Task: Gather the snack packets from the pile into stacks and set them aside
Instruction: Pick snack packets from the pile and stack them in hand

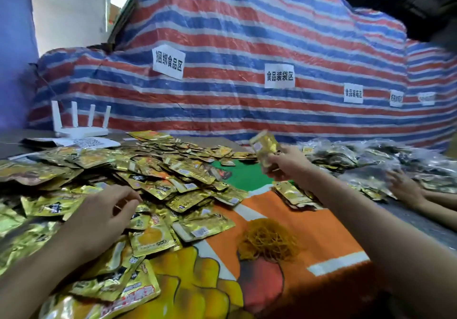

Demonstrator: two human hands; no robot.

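Note:
A large pile of gold snack packets (153,170) covers the left and middle of the table. My left hand (103,210) hovers over the pile's near side, fingers loosely curled, thumb and forefinger close together just above the packets; nothing is clearly held. My right hand (286,164) is raised above the table and grips a stack of gold packets (265,150), held upright. A small stack of packets (294,195) lies flat on the cloth below my right forearm.
An orange, green and yellow printed cloth (259,222) covers the table. A heap of yellow rubber bands (267,239) lies on it. A white router (79,125) stands at the back left. Another person's hand (405,187) works among clear-wrapped bundles (371,155) at the right. A striped tarp (247,59) rises behind.

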